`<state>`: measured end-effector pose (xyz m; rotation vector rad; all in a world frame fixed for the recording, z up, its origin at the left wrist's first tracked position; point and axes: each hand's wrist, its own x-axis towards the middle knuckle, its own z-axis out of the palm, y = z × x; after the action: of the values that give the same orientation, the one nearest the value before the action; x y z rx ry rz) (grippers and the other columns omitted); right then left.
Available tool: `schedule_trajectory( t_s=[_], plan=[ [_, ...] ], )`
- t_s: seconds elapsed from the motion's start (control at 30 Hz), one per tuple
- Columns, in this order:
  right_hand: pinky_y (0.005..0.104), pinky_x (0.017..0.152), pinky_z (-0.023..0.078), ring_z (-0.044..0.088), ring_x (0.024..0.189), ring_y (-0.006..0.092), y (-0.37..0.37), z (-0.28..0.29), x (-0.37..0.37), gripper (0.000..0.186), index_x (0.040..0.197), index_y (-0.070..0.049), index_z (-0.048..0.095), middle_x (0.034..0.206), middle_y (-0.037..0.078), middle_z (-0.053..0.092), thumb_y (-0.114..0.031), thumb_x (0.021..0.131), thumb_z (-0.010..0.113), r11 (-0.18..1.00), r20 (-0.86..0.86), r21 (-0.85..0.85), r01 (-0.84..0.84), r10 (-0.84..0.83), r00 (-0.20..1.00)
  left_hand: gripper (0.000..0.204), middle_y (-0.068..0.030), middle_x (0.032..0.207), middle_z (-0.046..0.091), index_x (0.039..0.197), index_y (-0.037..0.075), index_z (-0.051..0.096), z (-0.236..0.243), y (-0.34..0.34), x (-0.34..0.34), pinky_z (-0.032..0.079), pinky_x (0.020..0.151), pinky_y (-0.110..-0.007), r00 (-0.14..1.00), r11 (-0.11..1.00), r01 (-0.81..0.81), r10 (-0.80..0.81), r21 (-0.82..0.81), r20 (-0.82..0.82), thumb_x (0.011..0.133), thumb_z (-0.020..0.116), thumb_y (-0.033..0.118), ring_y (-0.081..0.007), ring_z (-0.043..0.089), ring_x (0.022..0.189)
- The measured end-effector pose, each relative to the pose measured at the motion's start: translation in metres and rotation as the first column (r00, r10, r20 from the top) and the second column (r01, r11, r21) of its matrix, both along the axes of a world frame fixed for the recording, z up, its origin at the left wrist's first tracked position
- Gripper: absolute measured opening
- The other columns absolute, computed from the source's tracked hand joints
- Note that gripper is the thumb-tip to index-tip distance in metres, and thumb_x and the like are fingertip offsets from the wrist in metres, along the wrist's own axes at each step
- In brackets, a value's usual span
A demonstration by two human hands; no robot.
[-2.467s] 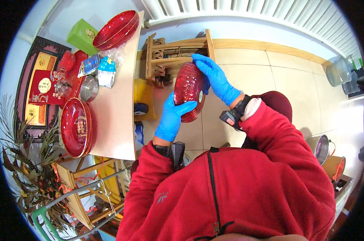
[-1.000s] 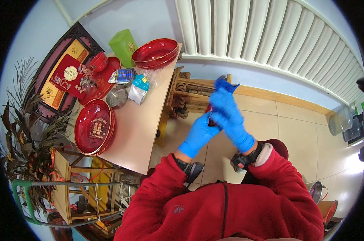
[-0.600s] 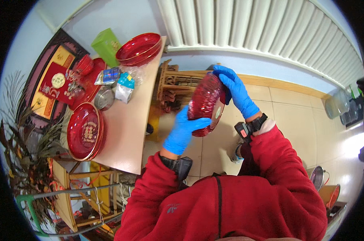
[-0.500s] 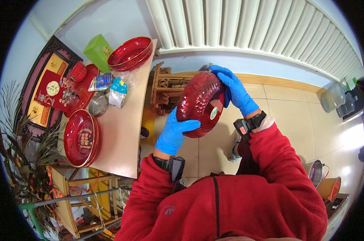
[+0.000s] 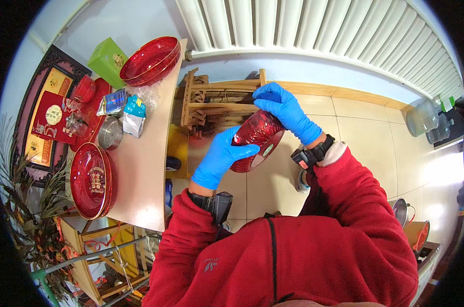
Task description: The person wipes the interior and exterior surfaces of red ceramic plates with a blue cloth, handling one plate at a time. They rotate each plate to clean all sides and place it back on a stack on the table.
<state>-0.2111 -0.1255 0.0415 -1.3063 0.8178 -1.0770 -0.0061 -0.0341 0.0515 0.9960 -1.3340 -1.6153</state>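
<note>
A shiny red fruit bowl (image 5: 256, 134) with a ridged side is tilted in front of me over the floor, a small pale sticker showing on its base. My left hand (image 5: 220, 157), in a blue glove, grips its near left edge with the thumb lying across the side. On the far right edge my right hand (image 5: 289, 113), gloved too, is closed around the rim with the fingers curled over. Some fingertips of both hands are hidden behind the bowl.
Left of me a table (image 5: 139, 169) bears two more red bowls, one a round red bowl (image 5: 91, 181), plus a green box (image 5: 107, 59), a metal tin (image 5: 110, 133) and a blue-and-white packet (image 5: 134, 116). A wooden rack (image 5: 219, 106) stands below the white radiator (image 5: 293, 28).
The bowl has turned in my hands, so less of its ridged side shows. Both hands have shifted slightly left and stay on it. The view has moved a little.
</note>
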Motion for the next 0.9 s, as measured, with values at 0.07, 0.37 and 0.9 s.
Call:
schedule_trajectory(
  t_s=[0.07,0.37,0.9],
  plan=[
    [0.0302,0.087,0.053,0.064,0.097,0.0145,0.01,-0.005,0.012,0.029,0.113,-0.006,0.063,0.105,0.007,0.068,-0.014,0.087,0.074,0.988,-0.025,-0.101,0.117,-0.12,0.992,0.044,-0.0078,0.103,0.07,0.118,0.0,0.064,-0.019,-0.003,-0.009,0.051,0.085,-0.032,0.974,0.989,-0.078,0.103,-0.126,0.203,0.079,0.079,0.015,-0.0144,0.063,0.091],
    [0.0455,0.105,0.041,0.062,0.106,0.0281,0.016,-0.017,0.018,0.03,0.112,-0.007,0.065,0.108,0.012,0.066,-0.019,0.085,0.071,0.804,-0.215,-0.588,0.087,-0.26,0.941,0.031,-0.0034,0.097,0.07,0.109,0.003,0.066,-0.032,-0.005,-0.027,0.051,0.082,-0.029,0.962,0.981,-0.138,0.166,-0.138,0.218,0.08,0.077,0.01,-0.0132,0.063,0.089],
    [0.0277,0.085,0.049,0.059,0.091,0.01,-0.013,0.005,-0.033,0.021,0.102,-0.005,0.065,0.094,0.002,0.066,-0.016,0.087,0.074,0.995,-0.069,-0.085,0.049,-0.054,0.996,0.059,-0.0063,0.115,0.068,0.126,0.002,0.06,0.008,-0.008,-0.006,0.05,0.092,-0.032,0.991,0.997,0.067,-0.071,0.036,0.112,0.074,0.084,0.016,-0.013,0.062,0.101]
  ],
)
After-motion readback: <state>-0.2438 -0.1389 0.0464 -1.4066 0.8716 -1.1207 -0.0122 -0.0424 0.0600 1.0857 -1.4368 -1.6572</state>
